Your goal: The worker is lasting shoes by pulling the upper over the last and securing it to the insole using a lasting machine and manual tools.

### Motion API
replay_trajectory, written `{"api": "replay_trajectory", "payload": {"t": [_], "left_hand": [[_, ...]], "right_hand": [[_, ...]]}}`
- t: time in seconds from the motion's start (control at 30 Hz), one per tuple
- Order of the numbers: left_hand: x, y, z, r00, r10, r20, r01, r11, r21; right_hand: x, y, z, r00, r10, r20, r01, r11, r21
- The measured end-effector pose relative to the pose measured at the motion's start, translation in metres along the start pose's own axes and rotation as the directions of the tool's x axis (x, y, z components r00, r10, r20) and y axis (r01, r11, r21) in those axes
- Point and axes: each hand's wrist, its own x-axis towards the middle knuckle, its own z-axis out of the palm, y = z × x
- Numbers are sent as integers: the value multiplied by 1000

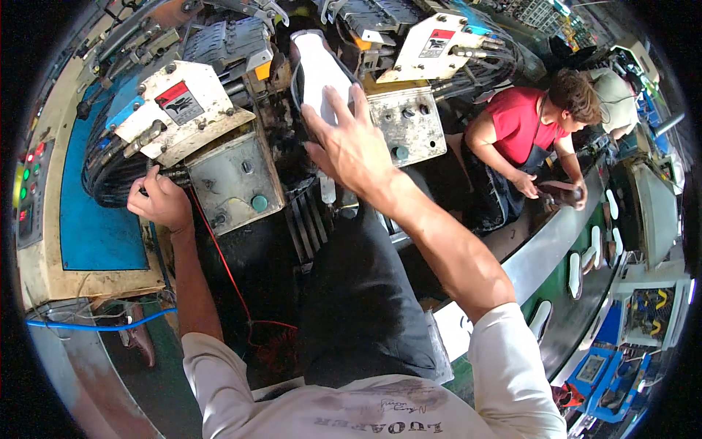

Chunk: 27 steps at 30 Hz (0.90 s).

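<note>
My right hand point(349, 143) is stretched forward with fingers spread, its fingertips on a white shoe sole point(316, 70) that stands upside down in the middle of a shoe press machine point(234, 175). Below the left metal arm of the machine, my left hand point(159, 201) is curled around a dark lever or cable bundle by the grey control box. Whether the right hand grips the sole or only rests on it is unclear.
A green push button point(259, 203) sits on the left grey box, another green button point(401, 153) on the right one. A person in a red shirt point(523, 121) works at a curved conveyor point(578, 249) carrying white soles. A panel of coloured lamps point(28, 183) is at far left.
</note>
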Motion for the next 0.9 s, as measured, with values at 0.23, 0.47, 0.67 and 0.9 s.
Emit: {"api": "replay_trajectory", "payload": {"t": [0.23,0.47,0.67,0.9], "left_hand": [[-3,-6,-1,999,-26,41,24,999,35],[-9,-16,1,998,-28,50,29,1000,-11],[-6,-14,1,999,12,34,-12,1000,16],[-16,-25,5,999,7,43,-8,999,35]], "right_hand": [[91,31,20,985,-148,-84,144,988,-58],[120,38,14,989,-113,-99,117,993,30],[128,17,-7,994,-40,-98,38,999,-22],[147,-5,-30,999,34,-18,-35,996,-77]]}}
